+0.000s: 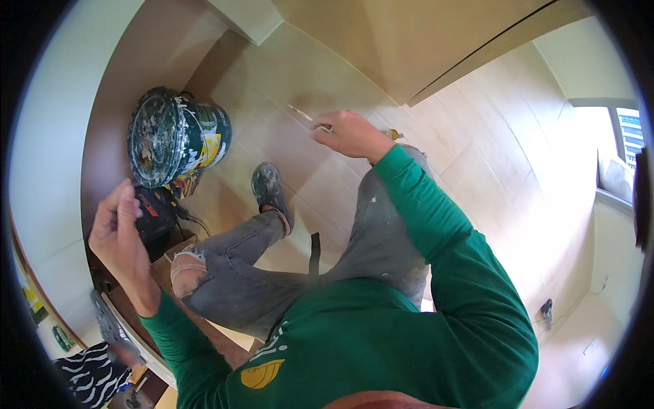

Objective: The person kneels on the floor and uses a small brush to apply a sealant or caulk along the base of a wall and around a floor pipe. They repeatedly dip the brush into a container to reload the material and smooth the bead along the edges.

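Left hand (121,228) well apart from right hand (352,135)

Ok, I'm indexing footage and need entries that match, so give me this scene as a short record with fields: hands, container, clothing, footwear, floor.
Right hand: holds a slim pale stick, exact kind unclear
Left hand: raised, fingertips together; whether they pinch anything is unclear
Container: dark green bucket with spattered lid, just beyond the left hand
Clothing: green long-sleeved top; grey jeans, ripped at one knee
Footwear: dark clog
Floor: pale tiles
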A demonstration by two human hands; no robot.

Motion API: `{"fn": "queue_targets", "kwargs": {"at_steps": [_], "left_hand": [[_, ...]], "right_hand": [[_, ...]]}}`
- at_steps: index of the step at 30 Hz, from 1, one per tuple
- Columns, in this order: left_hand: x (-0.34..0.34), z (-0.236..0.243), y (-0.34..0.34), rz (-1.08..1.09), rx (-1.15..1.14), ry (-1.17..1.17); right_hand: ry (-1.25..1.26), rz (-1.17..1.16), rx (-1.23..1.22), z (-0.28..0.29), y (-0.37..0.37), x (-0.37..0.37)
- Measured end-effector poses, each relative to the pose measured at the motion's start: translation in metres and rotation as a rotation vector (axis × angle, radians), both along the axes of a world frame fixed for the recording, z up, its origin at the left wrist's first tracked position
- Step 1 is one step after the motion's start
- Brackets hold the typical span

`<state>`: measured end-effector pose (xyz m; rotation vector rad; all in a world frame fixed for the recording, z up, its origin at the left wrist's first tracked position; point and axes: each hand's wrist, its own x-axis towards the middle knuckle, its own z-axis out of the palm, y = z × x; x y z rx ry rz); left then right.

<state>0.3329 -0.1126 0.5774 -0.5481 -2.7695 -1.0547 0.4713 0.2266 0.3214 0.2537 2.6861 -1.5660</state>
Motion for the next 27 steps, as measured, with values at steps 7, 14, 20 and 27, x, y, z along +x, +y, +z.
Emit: {"fn": "queue_targets", "kwargs": {"at_steps": [7, 14, 20, 27], "left_hand": [[0.032, -0.059, 0.02, -0.179, -0.1, -0.285], [0.021, -0.069, 0.012, -0.191, -0.047, -0.32], [0.01, -0.071, 0.021, -0.243, -0.056, -0.326], [-0.013, -0.08, 0.036, -0.349, -0.184, -0.422]], "right_hand": [[0.018, 0.237, 0.032, -0.001, -0.024, -0.017], [0.088, 0.248, -0.139, -0.015, -0.025, -0.022], [0.099, 0.172, -0.083, -0.015, -0.019, -0.012], [0.065, 0.099, -0.082, -0.009, -0.004, -0.012]]}}
